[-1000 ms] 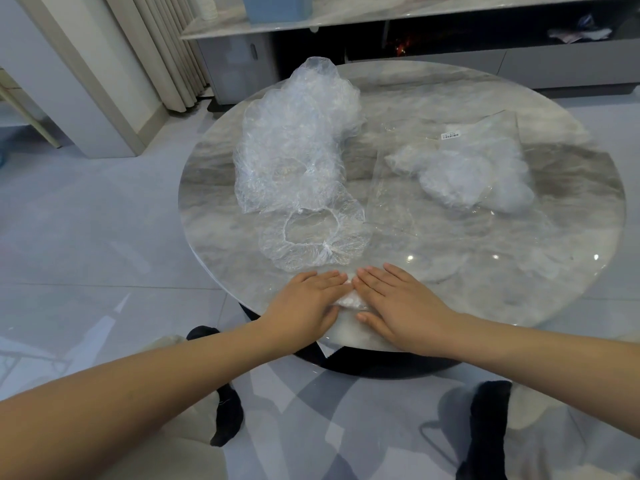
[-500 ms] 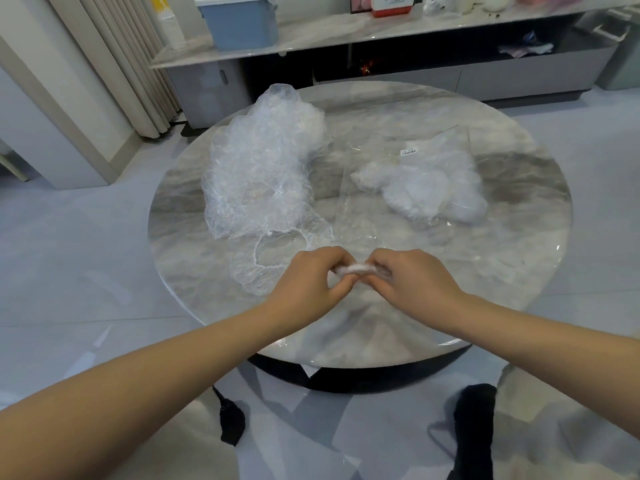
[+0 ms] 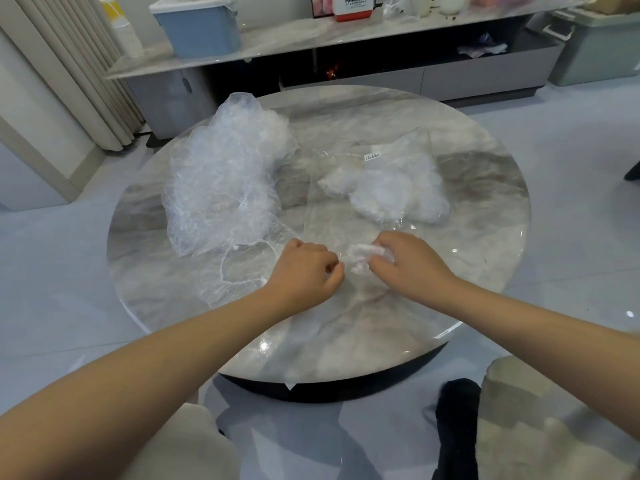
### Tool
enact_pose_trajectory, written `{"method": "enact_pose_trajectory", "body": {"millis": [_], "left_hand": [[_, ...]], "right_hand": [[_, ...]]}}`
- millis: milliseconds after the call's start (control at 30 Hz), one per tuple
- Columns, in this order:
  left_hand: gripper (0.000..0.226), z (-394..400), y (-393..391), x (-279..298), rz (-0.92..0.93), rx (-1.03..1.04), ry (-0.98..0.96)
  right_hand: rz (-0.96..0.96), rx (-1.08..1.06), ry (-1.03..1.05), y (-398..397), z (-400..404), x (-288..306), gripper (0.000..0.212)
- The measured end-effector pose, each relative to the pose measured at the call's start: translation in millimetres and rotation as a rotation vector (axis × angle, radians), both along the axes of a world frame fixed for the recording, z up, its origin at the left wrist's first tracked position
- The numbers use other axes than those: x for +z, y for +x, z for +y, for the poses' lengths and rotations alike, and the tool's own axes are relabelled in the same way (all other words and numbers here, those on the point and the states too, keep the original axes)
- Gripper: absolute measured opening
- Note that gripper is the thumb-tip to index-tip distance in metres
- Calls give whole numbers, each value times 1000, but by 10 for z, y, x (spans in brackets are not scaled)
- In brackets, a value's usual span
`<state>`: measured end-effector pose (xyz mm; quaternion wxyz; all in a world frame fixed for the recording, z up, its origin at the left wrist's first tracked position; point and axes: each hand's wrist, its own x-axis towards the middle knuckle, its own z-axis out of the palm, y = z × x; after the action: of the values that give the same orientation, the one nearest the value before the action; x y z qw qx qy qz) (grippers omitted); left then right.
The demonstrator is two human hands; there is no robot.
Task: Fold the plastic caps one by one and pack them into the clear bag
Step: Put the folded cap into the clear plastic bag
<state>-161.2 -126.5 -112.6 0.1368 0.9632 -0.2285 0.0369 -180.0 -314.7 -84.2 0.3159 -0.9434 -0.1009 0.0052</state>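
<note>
I see the right hand [image 3: 410, 263] curled round a folded cap [image 3: 367, 254], thumb and fingers pinching the small white bundle just above the table [image 3: 485, 258]. Left hand [image 3: 304, 273] is a closed fist just beside it; it seems to pinch a thin clear edge near the bundle, but I cannot tell for sure. Both hands sit near the table's middle, toward my side.

Bag [image 3: 381, 188] lies flat at right-centre, folded caps already inside it as a white lump, small label at its far edge. Its near edge ends just beyond the right hand; the mouth's exact line is too clear to trace.

Pile [image 3: 225, 181] of unfolded caps heaps up on the left half, reaching close to the far-left rim. One loose cap [image 3: 239, 275] lies flat at the pile's near end, touching the left wrist side.

Open room: bare marble between hands and near rim, and a wide bare band along the right rim past the bag. The gap between pile and bag is narrow.

Beyond the table a low cabinet [image 3: 450, 77] holds a blue bin [image 3: 201, 29].
</note>
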Motion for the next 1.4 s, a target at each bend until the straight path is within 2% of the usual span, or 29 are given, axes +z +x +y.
{"method": "enact_pose_trajectory", "body": {"millis": [67,167,367,433,567,667,833,900,1000,1100,1133,1200,1300,1400], "left_hand": [[36,-88,21,-17,25,7,28],[30,-161,64,-4,35,37,113],[71,-252,107,11,102,108,176],[80,-282,101,-9,79,119,133],[86,-354,81,8,52,140,124],[86,-399,72,29,41,139,157],[87,-417,58,30,13,121,198],[87,-418,61,20,1,109,207],[87,-416,61,23,-1,101,212],[86,-409,46,18,-7,80,229],[86,-405,44,8,-15,77,232],[85,-401,37,-6,-24,74,234],[84,-404,39,8,-32,57,261],[83,-384,65,14,-25,63,287]], "right_hand": [[200,-89,128,75,-27,-56,18],[334,-154,213,167,-66,-137,19],[484,-239,399,253,-102,-206,19],[509,-342,492,319,-118,-262,10],[590,-601,811,466,-178,-352,13],[557,-734,977,587,-192,-361,17],[432,-912,1027,728,-153,-333,21],[350,-922,1055,765,-132,-348,15],[190,-923,1062,822,-74,-319,23],[79,-875,1100,860,-17,-290,22],[50,-848,1082,876,-10,-296,20],[36,-780,905,920,-19,-353,17],[97,-650,564,968,-79,-461,40],[79,-517,202,999,-73,-537,52]]}}
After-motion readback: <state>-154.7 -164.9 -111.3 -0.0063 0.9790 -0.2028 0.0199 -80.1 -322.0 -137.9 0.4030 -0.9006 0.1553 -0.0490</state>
